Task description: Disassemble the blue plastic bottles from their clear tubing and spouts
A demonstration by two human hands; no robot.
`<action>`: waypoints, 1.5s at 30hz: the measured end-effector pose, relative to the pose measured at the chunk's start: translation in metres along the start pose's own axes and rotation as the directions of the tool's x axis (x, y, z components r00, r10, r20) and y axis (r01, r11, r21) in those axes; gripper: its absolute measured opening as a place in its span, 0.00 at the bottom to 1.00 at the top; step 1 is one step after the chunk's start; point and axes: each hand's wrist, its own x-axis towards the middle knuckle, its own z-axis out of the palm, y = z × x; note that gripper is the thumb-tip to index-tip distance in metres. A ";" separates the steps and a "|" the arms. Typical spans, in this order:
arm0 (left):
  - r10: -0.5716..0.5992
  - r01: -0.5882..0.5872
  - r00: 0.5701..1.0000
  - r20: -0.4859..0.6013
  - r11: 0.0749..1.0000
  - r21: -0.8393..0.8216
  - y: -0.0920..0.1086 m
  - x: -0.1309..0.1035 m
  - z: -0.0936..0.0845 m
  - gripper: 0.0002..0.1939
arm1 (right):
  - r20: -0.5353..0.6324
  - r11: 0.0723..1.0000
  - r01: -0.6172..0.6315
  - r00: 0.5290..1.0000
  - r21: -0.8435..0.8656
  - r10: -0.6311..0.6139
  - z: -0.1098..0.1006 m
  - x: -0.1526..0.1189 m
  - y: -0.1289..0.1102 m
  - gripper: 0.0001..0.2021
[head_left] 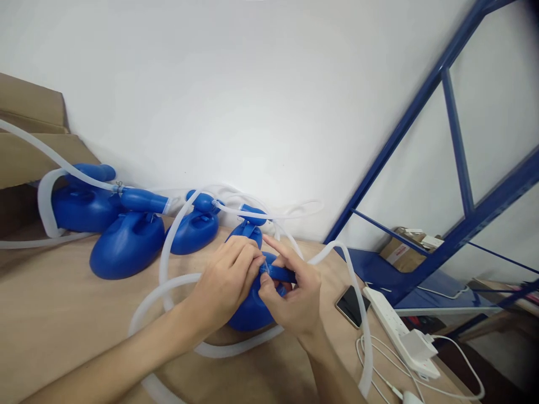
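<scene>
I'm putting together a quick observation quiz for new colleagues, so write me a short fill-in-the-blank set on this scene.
The left hand and right hand meet over a container whose colour is ____. In the picture, the phone lies to the ____ of the power strip. The open box at the picture's left edge is made of ____.
Missing words: blue; left; cardboard.

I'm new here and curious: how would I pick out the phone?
Find the blue metal frame on the right. Beside it lies a white power strip. Just left of that is the phone, partly crossed by a pale tube, its flat, glossy black face unlike anything beside it.
</scene>
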 end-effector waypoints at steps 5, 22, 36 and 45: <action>0.040 -0.029 0.997 0.062 0.987 -0.158 -0.004 0.009 -0.011 0.06 | 0.099 0.998 -0.048 0.994 0.039 0.044 -0.013 0.008 0.003 0.17; -0.153 0.172 0.924 0.351 0.985 -0.022 -0.039 0.017 -0.033 0.28 | 0.277 0.989 -0.124 0.950 -0.085 0.143 -0.041 0.016 0.030 0.15; -0.268 0.292 0.868 0.418 0.956 0.007 -0.130 0.002 -0.035 0.22 | 0.806 0.826 -0.336 0.243 -0.452 0.540 -0.054 0.000 0.136 0.52; -0.090 0.248 0.728 0.680 0.959 -0.138 -0.127 -0.028 0.001 0.06 | 0.906 0.828 -0.554 0.304 -0.083 0.294 -0.042 -0.013 0.167 0.37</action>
